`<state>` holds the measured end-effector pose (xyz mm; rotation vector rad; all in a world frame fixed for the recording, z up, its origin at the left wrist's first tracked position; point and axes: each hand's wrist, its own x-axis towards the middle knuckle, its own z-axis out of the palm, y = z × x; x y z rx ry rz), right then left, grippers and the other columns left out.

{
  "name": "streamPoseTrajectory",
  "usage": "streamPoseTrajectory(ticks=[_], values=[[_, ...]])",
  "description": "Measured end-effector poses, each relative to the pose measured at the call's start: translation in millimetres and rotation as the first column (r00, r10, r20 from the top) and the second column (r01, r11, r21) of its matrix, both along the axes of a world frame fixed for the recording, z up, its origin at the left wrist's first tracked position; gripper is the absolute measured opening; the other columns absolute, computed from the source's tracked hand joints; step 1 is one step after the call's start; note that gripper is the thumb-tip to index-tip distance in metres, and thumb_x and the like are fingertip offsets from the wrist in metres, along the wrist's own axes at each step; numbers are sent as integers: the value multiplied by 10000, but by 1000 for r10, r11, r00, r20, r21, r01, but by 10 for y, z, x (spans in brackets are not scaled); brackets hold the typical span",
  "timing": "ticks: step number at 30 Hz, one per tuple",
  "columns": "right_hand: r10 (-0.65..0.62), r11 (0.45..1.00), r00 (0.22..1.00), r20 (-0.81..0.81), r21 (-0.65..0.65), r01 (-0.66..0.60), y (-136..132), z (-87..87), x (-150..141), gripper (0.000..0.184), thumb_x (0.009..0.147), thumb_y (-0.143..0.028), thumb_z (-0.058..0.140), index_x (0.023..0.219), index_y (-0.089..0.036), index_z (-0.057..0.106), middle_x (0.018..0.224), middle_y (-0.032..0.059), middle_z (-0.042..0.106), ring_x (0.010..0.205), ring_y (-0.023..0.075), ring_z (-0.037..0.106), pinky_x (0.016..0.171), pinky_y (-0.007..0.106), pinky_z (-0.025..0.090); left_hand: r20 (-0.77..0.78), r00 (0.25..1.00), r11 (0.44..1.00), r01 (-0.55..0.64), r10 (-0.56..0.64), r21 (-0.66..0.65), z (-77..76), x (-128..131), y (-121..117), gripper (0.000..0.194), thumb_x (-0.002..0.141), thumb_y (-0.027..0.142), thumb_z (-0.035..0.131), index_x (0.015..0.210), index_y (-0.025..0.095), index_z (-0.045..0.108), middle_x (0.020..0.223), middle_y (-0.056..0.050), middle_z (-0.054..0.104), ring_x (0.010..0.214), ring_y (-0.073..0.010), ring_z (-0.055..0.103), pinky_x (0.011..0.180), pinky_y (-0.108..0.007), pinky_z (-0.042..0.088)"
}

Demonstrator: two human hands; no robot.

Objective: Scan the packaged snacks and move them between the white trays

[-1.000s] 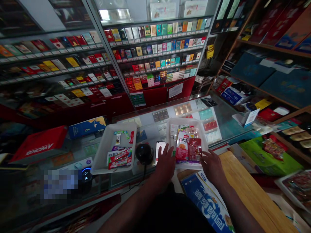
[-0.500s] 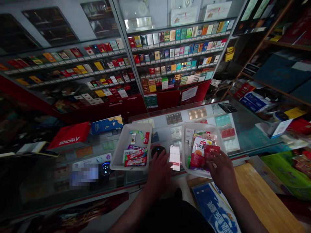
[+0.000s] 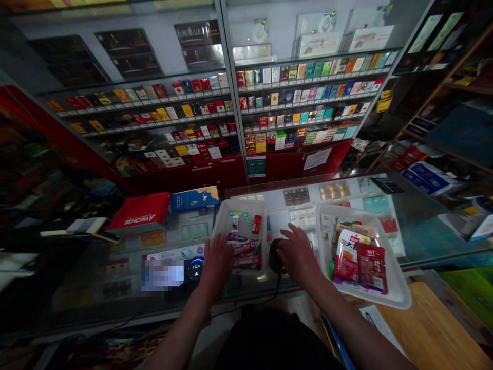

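Observation:
My left hand (image 3: 217, 261) is at the left white plastic bin (image 3: 220, 216), its fingers spread over the near left rim. Inside that bin lie several wrapped candy bars (image 3: 245, 245) and a small red packet (image 3: 257, 224). My right hand (image 3: 301, 255) has its fingers apart, with the fingertips at a round black device (image 3: 275, 256) on a cable; whether they press on it I cannot tell. Right of it stands a second white bin (image 3: 398, 288), slightly tilted in view, holding red snack pouches (image 3: 372, 267) and a white-and-red pouch (image 3: 349, 252).
Both bins stand on a glass counter; the right one reaches over a wooden board (image 3: 435, 329). To the left are a red box (image 3: 138, 213), a blue box (image 3: 194, 199) and a lit round display (image 3: 196, 267). A calculator (image 3: 387, 185) lies far right. Cigarette shelves (image 3: 308, 97) stand behind.
My right hand has let go of the red pouch, now lying in the right bin, and moved left to the black device. My left hand went left to the other bin. The right bin shifted right and nearer.

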<state>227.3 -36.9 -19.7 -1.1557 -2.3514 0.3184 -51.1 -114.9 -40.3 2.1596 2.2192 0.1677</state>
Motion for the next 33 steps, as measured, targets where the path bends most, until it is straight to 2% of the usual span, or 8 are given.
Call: streamPoseTrajectory(ticks=[3, 7, 13, 18, 23, 28, 33], values=[[78, 995, 991, 104, -77, -70, 4, -15, -428, 201, 922, -179, 575, 1010, -181, 757, 1339, 122, 654, 1477, 365, 336, 1252, 578, 201, -20, 1000, 1000, 10, -11, -12, -89, -179, 58, 211, 924, 232, 565, 962, 264, 770, 1483, -75, 584, 1516, -369, 332, 1234, -671, 193], [191, 978, 945, 265, -138, -158, 41, -117, -863, 267, 927, -189, 562, 1099, -141, 760, 1393, 157, 617, 1495, 387, 291, 1261, 574, 135, 0, 998, 995, 59, -59, -75, -183, -255, 149, 162, 865, 216, 627, 897, 251, 782, 1498, -78, 570, 1530, -402, 293, 1233, -701, 147], [197, 970, 884, 423, -215, -114, 161, -333, -1254, 328, 925, -185, 539, 1140, -80, 763, 1373, 238, 619, 1519, 425, 239, 1242, 595, 123, -18, 992, 987, 121, -124, -110, -336, -291, 309, 183, 841, 265, 681, 978, 221, 794, 1508, -113, 557, 1532, -418, 279, 1247, -674, 127], [201, 964, 852, 484, -250, -85, 246, -467, -1454, 378, 940, -206, 504, 1156, -25, 756, 1394, 288, 591, 1544, 464, 158, 1235, 639, 64, -30, 986, 973, 156, -163, -169, -433, -344, 399, 283, 879, 380, 656, 1023, 181, 796, 1528, -159, 529, 1541, -443, 237, 1233, -693, 112], [202, 959, 799, 566, -281, -44, 307, -545, -1549, 438, 918, -304, 577, 1209, -16, 735, 1433, 302, 557, 1541, 479, 157, 1233, 657, 60, -25, 975, 960, 212, -220, -181, -488, -391, 425, 273, 856, 266, 634, 1070, 200, 789, 1546, -163, 508, 1552, -419, 225, 1238, -676, 78], [159, 974, 761, 629, -227, -16, 366, -663, -1584, 410, 920, -296, 570, 1200, -56, 747, 1514, 275, 497, 1551, 461, 147, 1228, 676, 48, 1, 978, 964, 205, -208, -167, -497, -412, 433, 265, 839, 243, 625, 1045, 187, 783, 1526, -184, 521, 1549, -423, 227, 1233, -682, 78], [151, 978, 779, 609, -205, -30, 446, -692, -1589, 353, 911, -226, 555, 1138, -72, 777, 1428, 253, 590, 1550, 431, 179, 1241, 648, 21, 2, 984, 971, 175, -177, -162, -458, -432, 437, 307, 851, 161, 570, 1089, 173, 764, 1511, -163, 541, 1565, -384, 205, 1254, -647, 62]])
